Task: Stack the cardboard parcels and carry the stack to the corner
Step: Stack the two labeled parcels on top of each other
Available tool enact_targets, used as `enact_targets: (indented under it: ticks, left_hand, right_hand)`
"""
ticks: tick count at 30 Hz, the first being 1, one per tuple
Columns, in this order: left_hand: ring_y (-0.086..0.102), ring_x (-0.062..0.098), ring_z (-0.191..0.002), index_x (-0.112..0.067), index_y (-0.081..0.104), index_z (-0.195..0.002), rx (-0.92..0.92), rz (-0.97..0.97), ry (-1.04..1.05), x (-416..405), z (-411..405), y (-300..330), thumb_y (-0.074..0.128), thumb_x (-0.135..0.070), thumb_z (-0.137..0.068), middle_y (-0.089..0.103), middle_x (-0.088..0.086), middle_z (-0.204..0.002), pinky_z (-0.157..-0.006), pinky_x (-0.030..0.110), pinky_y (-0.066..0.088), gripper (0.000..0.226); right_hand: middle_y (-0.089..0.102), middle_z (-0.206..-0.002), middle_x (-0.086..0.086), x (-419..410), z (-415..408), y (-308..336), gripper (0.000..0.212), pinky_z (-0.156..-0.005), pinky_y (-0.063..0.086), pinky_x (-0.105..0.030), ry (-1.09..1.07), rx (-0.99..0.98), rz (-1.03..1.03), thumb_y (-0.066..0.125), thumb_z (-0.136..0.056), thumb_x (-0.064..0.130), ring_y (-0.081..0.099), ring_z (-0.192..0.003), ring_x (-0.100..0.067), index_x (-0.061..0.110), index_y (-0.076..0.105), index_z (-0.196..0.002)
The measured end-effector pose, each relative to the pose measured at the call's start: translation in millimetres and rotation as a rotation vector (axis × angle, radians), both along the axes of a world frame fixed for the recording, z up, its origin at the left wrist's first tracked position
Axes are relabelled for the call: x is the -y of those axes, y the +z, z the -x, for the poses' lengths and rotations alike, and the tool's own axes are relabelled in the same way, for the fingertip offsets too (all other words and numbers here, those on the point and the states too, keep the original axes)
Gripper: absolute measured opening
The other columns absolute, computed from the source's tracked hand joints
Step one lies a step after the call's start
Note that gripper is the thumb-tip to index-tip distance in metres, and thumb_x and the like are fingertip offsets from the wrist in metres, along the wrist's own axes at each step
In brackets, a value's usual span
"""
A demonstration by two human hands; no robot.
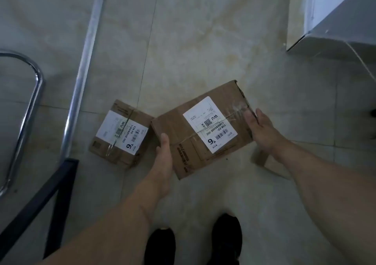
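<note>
A large cardboard parcel (195, 140) with a white shipping label is held between both my hands above the tiled floor. My left hand (163, 159) grips its near-left side, thumb on top. My right hand (262, 131) clasps its right end, fingers over the taped seam. A smaller cardboard parcel (120, 134), also labelled, lies on the floor just left of the large one, their corners close together. A brown cardboard piece (270, 163) shows under my right forearm; what it is cannot be told.
A metal floor rail (81, 77) runs diagonally past the small parcel. A chrome tube frame (30, 106) and a dark frame (46, 193) stand at the left. A grey cabinet (333, 26) fills the upper right. My black shoes (225, 236) are at the bottom.
</note>
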State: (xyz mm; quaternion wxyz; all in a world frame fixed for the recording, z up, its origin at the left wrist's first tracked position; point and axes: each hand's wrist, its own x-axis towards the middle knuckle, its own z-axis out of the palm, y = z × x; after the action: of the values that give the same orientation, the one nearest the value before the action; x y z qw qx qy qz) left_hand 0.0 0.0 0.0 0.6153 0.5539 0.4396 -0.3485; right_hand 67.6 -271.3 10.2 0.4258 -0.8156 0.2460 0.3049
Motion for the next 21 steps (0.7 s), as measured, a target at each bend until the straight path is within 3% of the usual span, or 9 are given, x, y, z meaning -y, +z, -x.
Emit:
enact_targets:
  ticks: [2, 5, 6, 9, 13, 15, 18, 19, 21]
  left_hand:
    - [0.023, 0.019, -0.152, -0.038, 0.01, -0.161, -0.047, 0.011, 0.001, 3.0, 0.4, -1.4, 0.028, -0.1, -0.063, 0.022, -0.008, -0.168, -0.12, 0.054, 0.014, 0.118]
    - [0.033, 0.024, -0.148, -0.043, 0.017, -0.159, -0.09, 0.034, -0.017, 4.3, 2.9, -0.2, 0.023, -0.095, -0.073, 0.034, -0.007, -0.163, -0.113, 0.063, 0.022, 0.101]
    - [0.037, 0.026, -0.145, -0.043, 0.02, -0.158, -0.095, 0.04, -0.015, 4.5, 2.5, 1.2, 0.022, -0.094, -0.075, 0.039, -0.007, -0.16, -0.111, 0.064, 0.023, 0.098]
    - [0.042, 0.029, -0.141, -0.042, 0.029, -0.155, -0.08, 0.072, -0.036, 2.3, -0.5, 8.2, 0.02, -0.09, -0.08, 0.049, -0.002, -0.154, -0.112, 0.066, 0.022, 0.09]
    - [0.044, 0.027, -0.14, -0.036, 0.054, -0.143, -0.028, 0.114, -0.104, -3.1, -6.8, 12.5, 0.012, -0.086, -0.085, 0.058, 0.0, -0.145, -0.119, 0.061, 0.014, 0.086]
    - [0.05, 0.021, -0.129, -0.036, 0.06, -0.135, 0.005, 0.096, -0.117, -6.1, -12.9, 16.0, 0.011, -0.082, -0.089, 0.065, -0.004, -0.129, -0.115, 0.051, 0.027, 0.082]
    - [0.058, 0.017, -0.118, -0.035, 0.058, -0.142, 0.066, 0.071, -0.12, -8.7, -24.3, 19.8, 0.013, -0.075, -0.094, 0.067, -0.004, -0.129, -0.084, 0.029, 0.046, 0.077]
    - [0.06, 0.018, -0.12, -0.035, 0.058, -0.141, 0.078, 0.051, -0.124, -8.4, -27.6, 21.3, 0.015, -0.074, -0.095, 0.066, -0.002, -0.133, -0.081, 0.028, 0.046, 0.075]
    - [0.059, 0.022, -0.127, -0.035, 0.06, -0.14, 0.103, 0.007, -0.13, -9.5, -31.9, 20.6, 0.017, -0.074, -0.095, 0.066, 0.001, -0.136, -0.096, 0.035, 0.047, 0.073]
  right_hand:
    - [0.011, -0.176, -0.007, 0.9, 4.0, -3.6, 0.095, -0.13, 0.006, -0.041, -0.006, -0.018, 0.023, 0.031, -0.097, 0.074, 0.009, -0.162, -0.022, 0.014, 0.01, -0.168]
    - [0.019, -0.175, -0.006, 4.2, 15.5, -11.9, 0.135, -0.13, 0.011, -0.047, -0.035, -0.043, 0.005, 0.025, -0.065, 0.104, 0.016, -0.161, -0.022, 0.017, 0.016, -0.168]
    - [0.02, -0.174, -0.006, 4.9, 18.7, -13.5, 0.137, -0.13, 0.012, -0.048, -0.052, -0.046, -0.002, 0.025, -0.063, 0.105, 0.018, -0.16, -0.022, 0.017, 0.017, -0.168]
    - [0.023, -0.173, -0.007, 8.2, 28.3, -13.0, 0.106, -0.129, 0.013, -0.043, -0.087, -0.041, -0.035, 0.028, -0.089, 0.085, 0.021, -0.159, -0.025, 0.014, 0.021, -0.167]
    - [0.031, -0.171, -0.001, 3.1, 50.3, -14.8, 0.131, -0.128, 0.019, -0.052, -0.168, -0.078, -0.052, 0.025, -0.061, 0.106, 0.027, -0.157, -0.023, 0.026, 0.029, -0.165]
    - [0.035, -0.168, 0.004, 2.8, 62.7, -23.1, 0.121, -0.126, 0.022, -0.054, -0.213, -0.111, -0.111, 0.027, -0.062, 0.107, 0.031, -0.155, -0.022, 0.038, 0.034, -0.161]
    - [0.038, -0.166, 0.006, -8.7, 81.8, -24.8, 0.112, -0.125, 0.025, -0.054, -0.288, -0.112, -0.152, 0.028, -0.067, 0.104, 0.036, -0.152, -0.021, 0.043, 0.035, -0.16]
    - [0.036, -0.167, 0.004, -11.8, 87.9, -27.1, 0.116, -0.125, 0.026, -0.054, -0.313, -0.113, -0.139, 0.028, -0.066, 0.105, 0.036, -0.152, -0.022, 0.039, 0.034, -0.161]
    - [0.032, -0.17, 0.002, -18.0, 97.0, -28.5, 0.124, -0.125, 0.026, -0.053, -0.355, -0.127, -0.118, 0.028, -0.064, 0.105, 0.035, -0.154, -0.024, 0.031, 0.031, -0.164]
